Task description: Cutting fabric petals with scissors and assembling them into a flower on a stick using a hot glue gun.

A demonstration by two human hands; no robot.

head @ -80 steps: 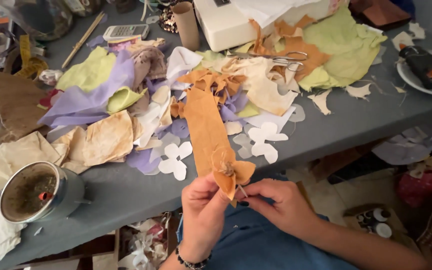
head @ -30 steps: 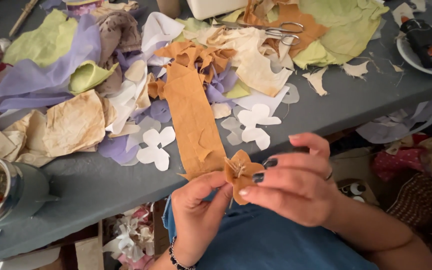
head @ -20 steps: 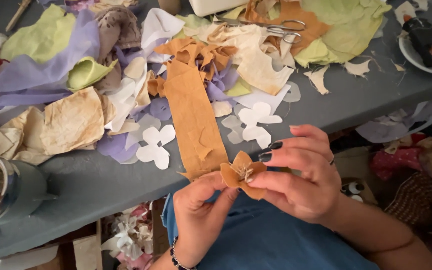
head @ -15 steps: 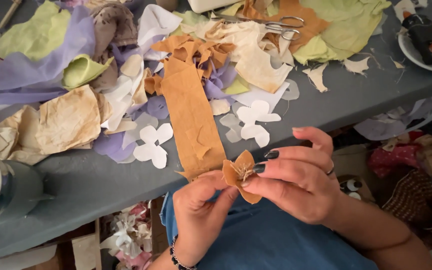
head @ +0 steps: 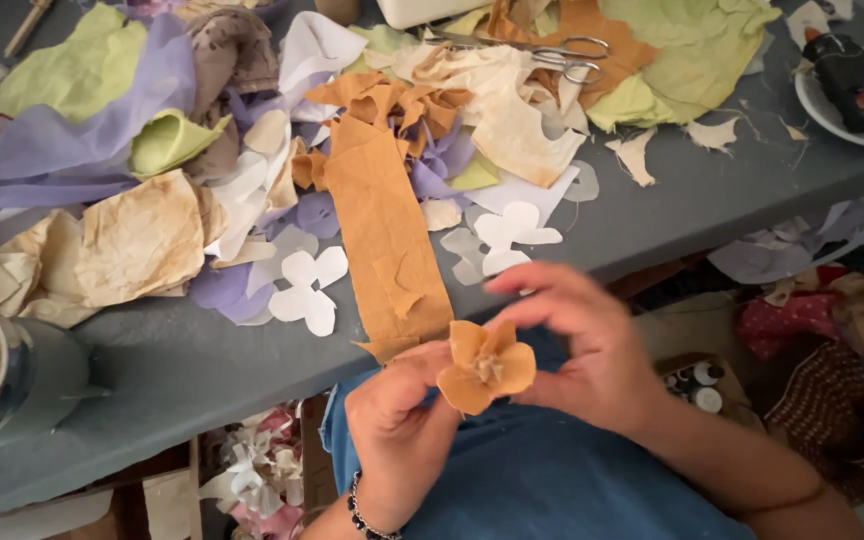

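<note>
An orange paper flower (head: 485,366), petals already shaped, is pinched between the left hand (head: 399,405) and right hand (head: 580,345) at six o'clock; uncut orange strip (head: 384,232) and white cutouts (head: 310,288) lie at twelve.

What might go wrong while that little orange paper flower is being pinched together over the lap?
The small orange paper flower sits only between the fingertips of the left hand and right hand, beyond the grey table's edge; a slip would likely drop it. Hard pinching may crease or tear its thin petals.
</note>
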